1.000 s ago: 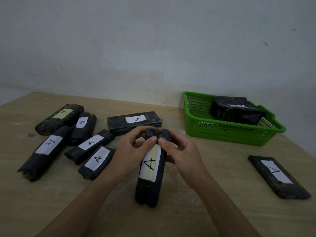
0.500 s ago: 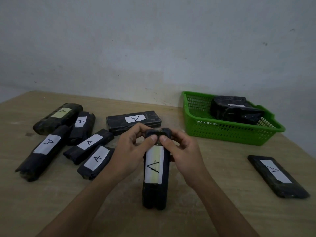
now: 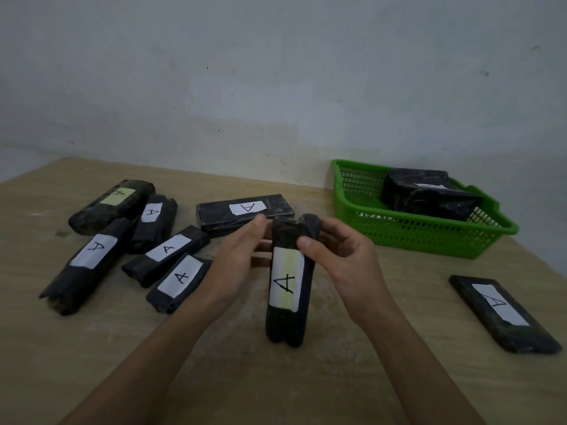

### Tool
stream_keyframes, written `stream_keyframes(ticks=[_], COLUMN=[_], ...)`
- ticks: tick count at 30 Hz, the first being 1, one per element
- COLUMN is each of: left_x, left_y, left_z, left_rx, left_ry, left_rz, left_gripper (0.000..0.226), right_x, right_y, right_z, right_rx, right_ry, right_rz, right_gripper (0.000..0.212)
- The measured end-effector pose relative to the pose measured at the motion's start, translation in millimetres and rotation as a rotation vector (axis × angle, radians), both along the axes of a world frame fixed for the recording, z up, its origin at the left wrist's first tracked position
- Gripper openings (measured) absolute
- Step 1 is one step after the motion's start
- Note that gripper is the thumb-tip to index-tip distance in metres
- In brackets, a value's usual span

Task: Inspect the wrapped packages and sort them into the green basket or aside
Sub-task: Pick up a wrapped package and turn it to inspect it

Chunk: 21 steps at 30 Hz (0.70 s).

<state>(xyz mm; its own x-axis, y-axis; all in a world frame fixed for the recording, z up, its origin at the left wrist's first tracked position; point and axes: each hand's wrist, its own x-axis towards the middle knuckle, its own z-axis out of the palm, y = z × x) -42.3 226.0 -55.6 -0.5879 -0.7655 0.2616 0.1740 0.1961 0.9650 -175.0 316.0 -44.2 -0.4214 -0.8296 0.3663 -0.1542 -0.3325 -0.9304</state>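
A black wrapped package [image 3: 286, 325] with a white label marked "A" stands on end in the middle of the table. My right hand [image 3: 343, 265] grips its top, thumb on the front just above the label and fingers curled over the far end. My left hand [image 3: 233, 265] is on the package's left, fingers reaching behind it and thumb lifted clear of the top. The green basket [image 3: 429, 237] sits at the back right with one bulky black package [image 3: 429, 196] inside. A flat labelled package [image 3: 503, 314] lies alone at the right.
Several labelled black packages lie in a cluster at the left [image 3: 89, 262], [image 3: 167, 253], [image 3: 179, 280], [image 3: 155, 222], [image 3: 113, 204]. A flat one [image 3: 245, 213] lies just behind my hands. A grey wall rises behind the wooden table [image 3: 276, 388].
The package has turned from tilted to nearly upright and faces me squarely. My left thumb has come off its top end; my right thumb stays on it.
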Motion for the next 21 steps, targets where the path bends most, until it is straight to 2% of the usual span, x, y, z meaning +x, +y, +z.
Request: stream_keyframes(ticks=[3, 6, 7, 10, 13, 17, 19, 21], left_x=[0, 0, 0, 3, 2, 3, 2, 1], left_y=[-7, -4, -2, 2, 0, -4, -5, -5], left_z=[-4, -5, -4, 6, 6, 4, 3, 2], left_rx=[0.228, 0.488, 0.547, 0.619, 0.586, 0.55, 0.54, 0.513], left_ry=[-0.188, -0.248, -0.195, 0.007, 0.003, -0.023, -0.028, -0.034], left_rz=[0.06, -0.105, -0.161, -0.188, -0.146, -0.136, -0.131, -0.147], left_gripper=[0.052, 0.067, 0.063, 0.031, 0.022, 0.022, 0.02, 0.019], right_x=[-2, -2, 0, 4, 2, -7, -8, -7], right_y=[1, 0, 0, -2, -2, 1, 2, 2], right_z=[2, 2, 2, -3, -7, -4, -1, 1], right_rx=[-0.115, -0.222, -0.23, -0.157, -0.09, -0.026, -0.043, -0.059], right_ry=[0.084, 0.208, 0.265, 0.428, 0.508, 0.439, 0.287, 0.129], right_rz=[0.002, 0.095, 0.148, 0.222, 0.249, 0.299, 0.327, 0.226], right_gripper=[0.042, 0.043, 0.043, 0.045, 0.046, 0.06, 0.053, 0.044])
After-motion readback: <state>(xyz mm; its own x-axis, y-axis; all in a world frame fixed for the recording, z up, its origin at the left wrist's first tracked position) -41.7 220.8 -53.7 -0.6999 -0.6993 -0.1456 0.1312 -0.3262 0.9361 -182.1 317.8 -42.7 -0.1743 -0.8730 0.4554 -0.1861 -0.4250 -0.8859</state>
